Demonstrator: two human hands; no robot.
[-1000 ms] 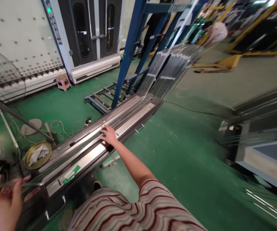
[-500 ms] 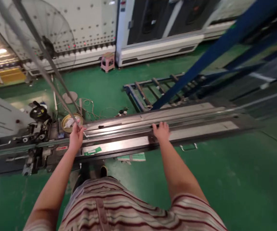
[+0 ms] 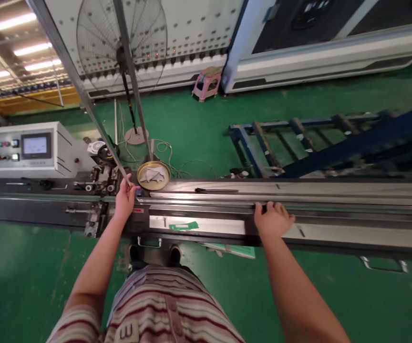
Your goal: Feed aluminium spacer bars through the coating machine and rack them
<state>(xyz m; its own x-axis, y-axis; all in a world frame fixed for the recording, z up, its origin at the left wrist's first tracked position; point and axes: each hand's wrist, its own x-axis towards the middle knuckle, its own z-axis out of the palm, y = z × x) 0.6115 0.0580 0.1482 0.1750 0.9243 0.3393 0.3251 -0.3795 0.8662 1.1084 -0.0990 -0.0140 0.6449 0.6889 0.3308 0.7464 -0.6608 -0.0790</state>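
Note:
My left hand (image 3: 125, 196) is closed in a pinch on the lower end of a long, thin metal bar (image 3: 84, 97) that slants up and out of view at the top left. Along the bench's channel lies a narrow metal strip (image 3: 199, 203) with fine marks. At its right part my right hand (image 3: 273, 219) has its fingers curled down onto it; their tips are partly hidden. Left of my left hand stands a clamp-like metal mechanism (image 3: 100, 180). A thin black tool (image 3: 216, 190) lies on the bench behind the strip.
A round tin (image 3: 143, 183) with crumpled white cloth sits behind the bench (image 3: 352, 234). A second upright bar (image 3: 134, 76) rises there. On the bench lies a green label (image 3: 183, 226). Around stand a control box (image 3: 36, 145), a fan (image 3: 122, 59), a pink stool (image 3: 207, 85) and a blue roller frame (image 3: 299, 136).
The camera view has turned left, so the bench and both hands appear farther right. The control box's screen now shows fully. Both hands keep their places on the bar and strip.

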